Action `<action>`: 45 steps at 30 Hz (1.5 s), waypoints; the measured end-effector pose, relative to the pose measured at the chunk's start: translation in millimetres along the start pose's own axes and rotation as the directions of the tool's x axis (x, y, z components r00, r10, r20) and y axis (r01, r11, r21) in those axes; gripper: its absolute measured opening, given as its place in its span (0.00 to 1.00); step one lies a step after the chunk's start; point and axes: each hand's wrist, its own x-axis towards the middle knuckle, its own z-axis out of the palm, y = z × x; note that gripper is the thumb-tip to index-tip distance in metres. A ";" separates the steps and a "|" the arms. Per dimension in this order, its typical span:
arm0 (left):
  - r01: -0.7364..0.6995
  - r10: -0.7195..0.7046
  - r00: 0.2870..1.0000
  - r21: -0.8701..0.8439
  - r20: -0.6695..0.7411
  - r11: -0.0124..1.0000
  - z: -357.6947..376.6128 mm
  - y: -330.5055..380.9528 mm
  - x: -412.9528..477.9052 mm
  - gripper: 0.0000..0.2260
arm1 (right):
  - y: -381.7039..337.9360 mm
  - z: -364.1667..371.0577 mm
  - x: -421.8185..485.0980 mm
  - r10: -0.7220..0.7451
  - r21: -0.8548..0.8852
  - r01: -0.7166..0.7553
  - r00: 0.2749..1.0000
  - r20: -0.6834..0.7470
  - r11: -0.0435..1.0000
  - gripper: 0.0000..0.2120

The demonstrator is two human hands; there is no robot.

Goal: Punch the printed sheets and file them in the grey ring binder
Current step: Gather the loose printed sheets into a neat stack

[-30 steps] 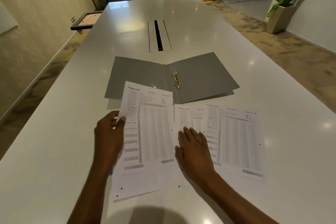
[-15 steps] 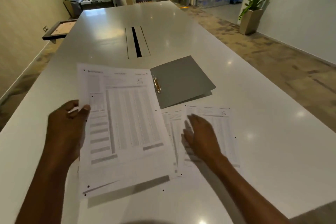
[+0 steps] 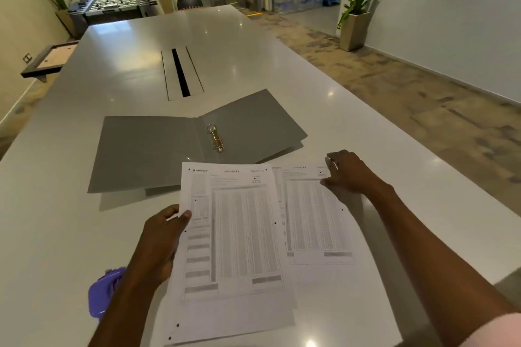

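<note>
Inspection finds our left hand (image 3: 160, 239) pinching the left edge of a stack of white printed sheets (image 3: 239, 234), thumb on top. Our right hand (image 3: 348, 175) grasps the far corner of a second white printed sheet (image 3: 313, 220) just right of it. We note the grey ring binder (image 3: 149, 149) lying open on the white table (image 3: 225, 45) beyond both, and a purple plastic punch (image 3: 103, 293) at near left.

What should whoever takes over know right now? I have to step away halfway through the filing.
Left hand grips the left stack of printed sheets by its left edge.
Right hand pinches the top corner of the right-hand sheets.
Grey ring binder lies open on the table, its rings bare.
Purple hole punch sits near left, partly hidden.
Done: nothing filed yet.
Left: check the holes, then thread all sheets onto the rings.
</note>
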 end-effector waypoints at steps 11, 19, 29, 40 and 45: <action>0.015 -0.014 1.000 0.047 -0.009 0.999 7.0 -14.5 6.4 0.05 | 14.3 -20.1 8.3 -0.111 0.250 0.097 0.993 0.041 0.963 0.09; -0.003 0.005 0.999 0.047 -0.044 0.999 4.7 -18.8 4.8 0.04 | -3.1 -66.7 -10.6 -0.167 0.545 0.182 0.983 -0.077 0.819 0.06; -0.004 0.009 0.994 0.048 -0.111 0.999 -3.6 -32.5 4.3 0.06 | -64.8 -152.4 -35.1 -0.205 0.585 0.366 0.924 -0.324 0.724 0.08; -0.038 0.045 0.993 0.063 -0.111 0.997 1.1 -33.8 -1.9 0.05 | -110.5 -201.9 -56.8 -0.220 0.632 0.472 0.872 -0.438 0.614 0.10; -0.053 0.058 0.995 0.055 -0.086 0.997 2.6 -34.1 -1.7 0.06 | -107.0 -201.2 -47.9 -0.132 0.710 0.410 0.901 -0.414 0.572 0.12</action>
